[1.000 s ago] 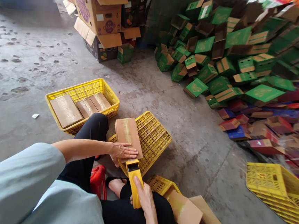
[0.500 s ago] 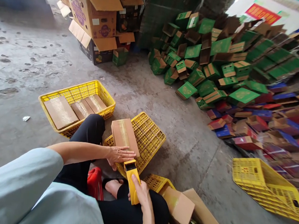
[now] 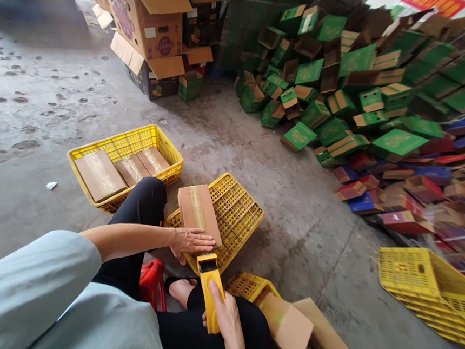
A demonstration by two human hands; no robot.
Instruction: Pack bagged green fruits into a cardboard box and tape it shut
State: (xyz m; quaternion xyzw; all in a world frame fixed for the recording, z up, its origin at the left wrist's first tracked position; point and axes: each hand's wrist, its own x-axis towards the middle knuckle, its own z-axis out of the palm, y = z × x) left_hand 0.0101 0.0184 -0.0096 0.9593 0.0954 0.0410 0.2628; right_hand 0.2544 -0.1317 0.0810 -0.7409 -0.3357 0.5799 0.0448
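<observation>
A brown cardboard box [image 3: 197,208] with clear tape along its top lies on an upturned yellow crate [image 3: 240,208]. My left hand [image 3: 191,242] rests flat on the box's near end, fingers stretched out. Just below that end, my right hand [image 3: 221,306] is wrapped round a yellow tape dispenser [image 3: 209,289]. The dispenser's head is close to the box's near edge and to my left fingertips. Whether tape still links the dispenser to the box is hard to make out.
At the left, a yellow basket [image 3: 126,142] holds several taped boxes. An open carton [image 3: 294,332] stands by my right knee, a red stool [image 3: 152,284] between my legs. Stacked yellow crates [image 3: 425,294] lie at right. Green boxes [image 3: 301,136] are heaped behind on the concrete floor.
My right hand and the tape dispenser have moved slightly down, away from the box's near edge. My left hand stays flat on the box. The view has shifted a little.
</observation>
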